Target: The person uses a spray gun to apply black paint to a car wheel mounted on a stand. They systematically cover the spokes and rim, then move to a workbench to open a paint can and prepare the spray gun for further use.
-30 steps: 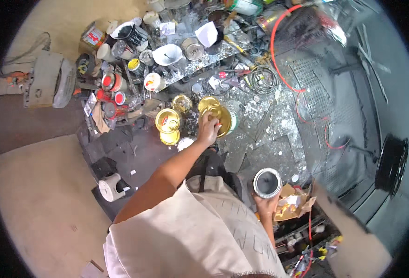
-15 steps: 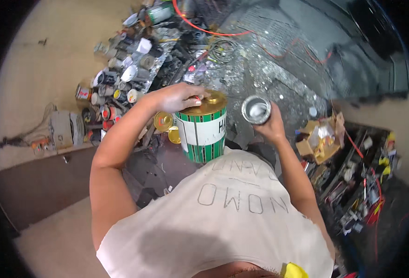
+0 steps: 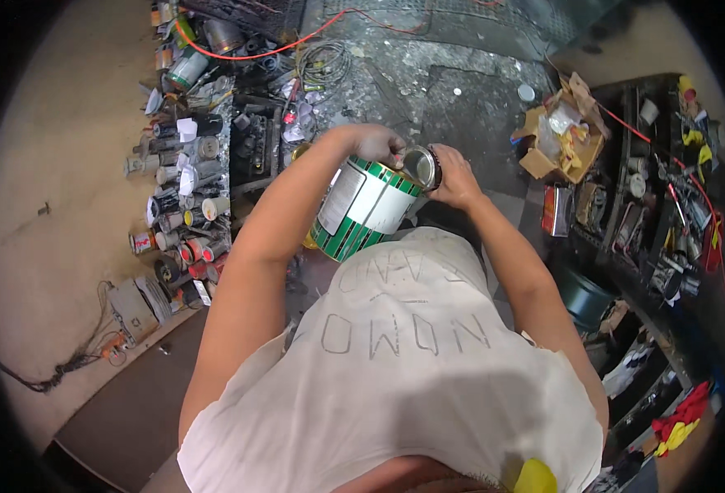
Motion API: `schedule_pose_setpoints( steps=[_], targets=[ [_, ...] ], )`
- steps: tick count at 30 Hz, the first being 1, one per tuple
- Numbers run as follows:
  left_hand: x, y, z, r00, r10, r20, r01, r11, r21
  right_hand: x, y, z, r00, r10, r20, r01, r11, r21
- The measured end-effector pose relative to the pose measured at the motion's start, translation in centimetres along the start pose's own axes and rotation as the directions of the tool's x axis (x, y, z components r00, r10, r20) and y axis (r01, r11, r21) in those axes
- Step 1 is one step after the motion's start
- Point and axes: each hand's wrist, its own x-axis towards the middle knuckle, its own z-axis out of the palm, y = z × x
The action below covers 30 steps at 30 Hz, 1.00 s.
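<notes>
A large green-and-white paint can (image 3: 371,205) stands in front of me, tilted toward the right. My left hand (image 3: 377,145) grips it at the top rim, fingers curled, and the wrist hides much of its top. In my right hand (image 3: 456,177) is a small metal cup (image 3: 419,167), its mouth tipped toward the big can. The cup's edge meets the paint can's right rim, or nearly so. Whether anything flows between them cannot be made out. Behind my left forearm peeks a bit of gold-coloured metal (image 3: 300,151).
Many paint pots and tins (image 3: 202,177) crowd a bench on the left. To the right, a torn cardboard box (image 3: 564,135) and a cluttered dark shelf (image 3: 654,205) stand. An orange hose (image 3: 256,56) crosses at the far side, near coiled cable (image 3: 323,64).
The paint can has gone from upright to tilted rightward. My right hand has brought the cup leftward to its rim, and my left hand has shifted right. The whole view has turned.
</notes>
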Motion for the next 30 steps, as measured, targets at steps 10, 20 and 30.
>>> schedule_pose_setpoints(
  steps=[10,20,30],
  targets=[
    [6.1,4.3,0.5,0.950,-0.232,0.207,0.130,0.903,0.410,-2.7,2.1,4.2,0.996,0.091,-0.020,-0.088,0.991,0.101],
    [6.9,5.9,1.0,0.938,-0.290,0.190,0.182,0.878,0.443,-3.7,3.6,5.0,0.994,0.090,-0.056,-0.076,0.972,0.223],
    [11.5,1.4,2.7,0.931,-0.233,0.280,0.045,0.836,0.547,-4.1,4.4,3.1,0.971,0.240,0.020,-0.241,0.964,0.110]
  ],
)
